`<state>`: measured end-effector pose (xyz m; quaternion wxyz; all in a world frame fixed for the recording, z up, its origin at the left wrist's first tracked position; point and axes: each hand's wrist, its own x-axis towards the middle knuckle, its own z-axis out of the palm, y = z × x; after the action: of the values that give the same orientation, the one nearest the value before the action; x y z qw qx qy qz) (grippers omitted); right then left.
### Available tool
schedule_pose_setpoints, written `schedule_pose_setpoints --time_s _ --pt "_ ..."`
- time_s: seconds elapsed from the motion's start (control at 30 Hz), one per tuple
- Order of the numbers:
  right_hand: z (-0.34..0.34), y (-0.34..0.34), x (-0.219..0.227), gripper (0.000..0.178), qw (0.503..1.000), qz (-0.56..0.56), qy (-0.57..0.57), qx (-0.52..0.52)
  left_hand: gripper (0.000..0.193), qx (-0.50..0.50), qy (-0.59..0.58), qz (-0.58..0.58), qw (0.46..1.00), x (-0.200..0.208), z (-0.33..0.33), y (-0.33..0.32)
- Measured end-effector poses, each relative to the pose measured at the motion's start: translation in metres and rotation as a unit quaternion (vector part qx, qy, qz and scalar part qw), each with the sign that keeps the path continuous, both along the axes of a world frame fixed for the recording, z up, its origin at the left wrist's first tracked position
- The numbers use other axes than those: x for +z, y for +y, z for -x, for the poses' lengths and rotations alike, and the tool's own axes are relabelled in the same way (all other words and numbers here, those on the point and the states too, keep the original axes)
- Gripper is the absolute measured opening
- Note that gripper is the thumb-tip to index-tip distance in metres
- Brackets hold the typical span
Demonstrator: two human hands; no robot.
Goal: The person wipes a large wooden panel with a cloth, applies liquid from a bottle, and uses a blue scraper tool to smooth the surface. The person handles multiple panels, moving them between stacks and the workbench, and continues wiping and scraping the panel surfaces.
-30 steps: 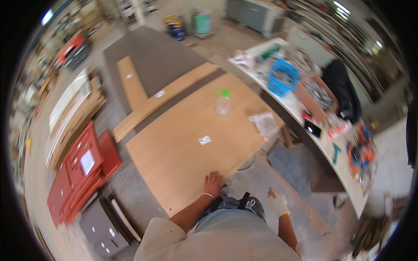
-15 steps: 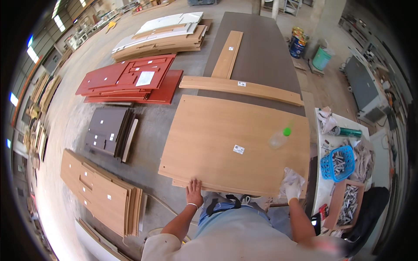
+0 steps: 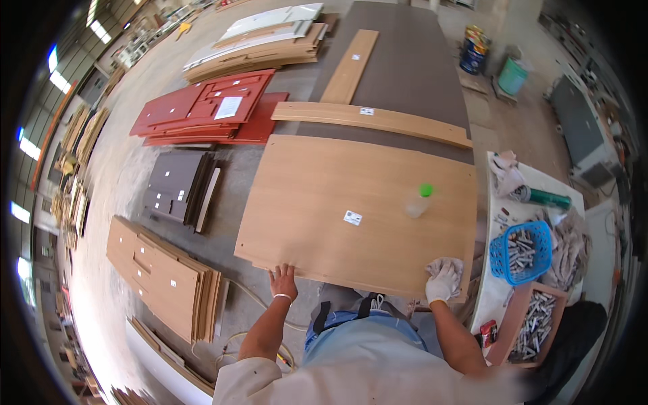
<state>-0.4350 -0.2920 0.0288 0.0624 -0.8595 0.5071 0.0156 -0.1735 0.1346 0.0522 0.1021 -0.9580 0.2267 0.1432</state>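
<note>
**Both hands settle on the panel's near edge**

Since half a second ago the view has steadied over the work and little else has shifted: both hands stay at the near edge of the panel [image 3: 358, 209], in the same places, and the bottle [image 3: 416, 202] has not moved from its spot toward the right side.

The panel is a large, light-brown sheet lying flat in front of the person, seemingly raised on a support that cannot be seen; a small white label sits near its middle. It looks stiff and heavy for its thinness, with a smooth laminate face that would slide under a flat palm. It is too broad for one hand; the sound hold is at the edges, hands well apart, fingers hooked under the rim. The bottle standing loose on it would topple if the sheet tilts.

The left hand [image 3: 283, 282] is bare, fingers spread and lying flat on the near edge, gripping nothing. The right hand [image 3: 443, 281] wears a white glove and is closed over a crumpled rag [image 3: 451, 265], pressed down on the panel near its right corner. The two are well apart.

To the right, a white tabletop [image 3: 496, 290] carries a blue basket [image 3: 521, 251] of small metal parts. On the floor to the left lie red panels [image 3: 209, 111], dark panels [image 3: 177, 187] and a stack of light-brown ones [image 3: 165, 277].
</note>
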Motion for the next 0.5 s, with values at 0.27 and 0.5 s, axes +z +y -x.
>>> schedule_pose_setpoints --time_s 0.27,0.5 --pt "0.013 -0.014 -0.009 0.061 0.998 0.024 -0.058 -0.031 0.039 -0.028 0.000 -0.025 0.999 -0.003 -0.001 -0.015" --pt "-0.029 -0.032 -0.015 0.052 0.987 -0.004 -0.012 -0.161 0.053 -0.036 0.005 0.132 0.991 -0.033 -0.049 -0.067"
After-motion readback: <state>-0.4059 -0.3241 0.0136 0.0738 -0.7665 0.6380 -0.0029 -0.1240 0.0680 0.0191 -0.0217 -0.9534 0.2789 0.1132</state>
